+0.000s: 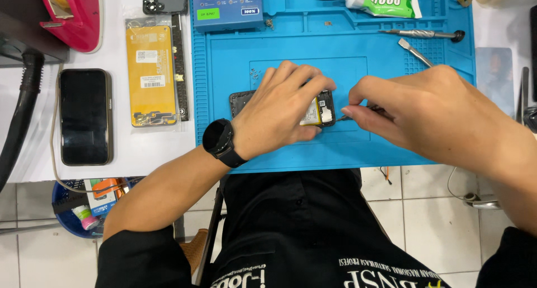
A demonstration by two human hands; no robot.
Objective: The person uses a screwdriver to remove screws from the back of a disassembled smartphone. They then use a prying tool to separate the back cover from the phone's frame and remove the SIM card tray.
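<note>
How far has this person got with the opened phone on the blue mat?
Done: the phone lies with its back off, insides showing, loose screws on the mat. In hand: the left hand steadies it while the right hand works a thin tool at its end. Left: it is not yet closed.

Blue battery box (226, 5) sits at the mat's top-left corner; yellow bagged part (151, 75) beside it; dark phone screen (85, 116) near the bench's left edge.
</note>
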